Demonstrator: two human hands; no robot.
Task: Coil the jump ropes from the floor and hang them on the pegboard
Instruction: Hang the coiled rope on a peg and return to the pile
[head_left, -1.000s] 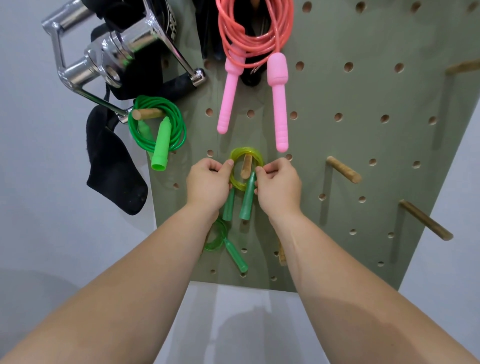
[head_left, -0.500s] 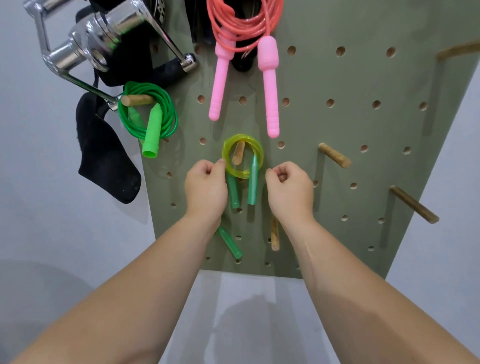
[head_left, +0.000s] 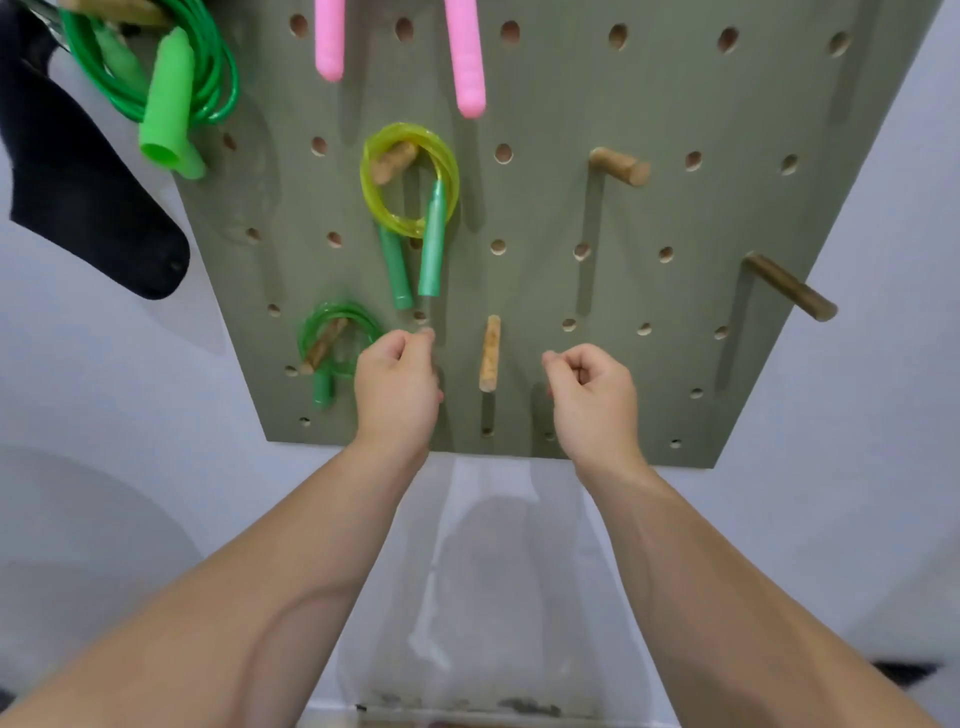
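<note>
The translucent yellow jump rope (head_left: 370, 195), wound into a small coil, hung on a short wooden peg (head_left: 394, 162) near the middle of the sage-green pegboard (head_left: 571, 104). Its two dark green plastic handles (head_left: 432, 244) dangled side by side below the loop, against the board.

Neither hand touched it. The left hand (head_left: 397, 389) was held below the handle tips with its fingers curled into a loose fist and the thumb against the forefinger, gripping nothing. The right hand (head_left: 592, 395) was level with it, further right and well apart from the rope, likewise curled in with nothing inside. A bare pale wooden peg (head_left: 489, 353) stood between the two hands.

Just left of the left hand, a small translucent green coiled rope (head_left: 337, 314) hung on another peg, one green handle (head_left: 322, 388) below it. At the upper left hung a bright green coiled rope with lime handles (head_left: 163, 98), beside a black fabric piece (head_left: 78, 182). Two pink handles (head_left: 467, 62) reached down from the top edge. Two more bare wooden pegs (head_left: 621, 166) stuck out on the right side of the board.
</note>
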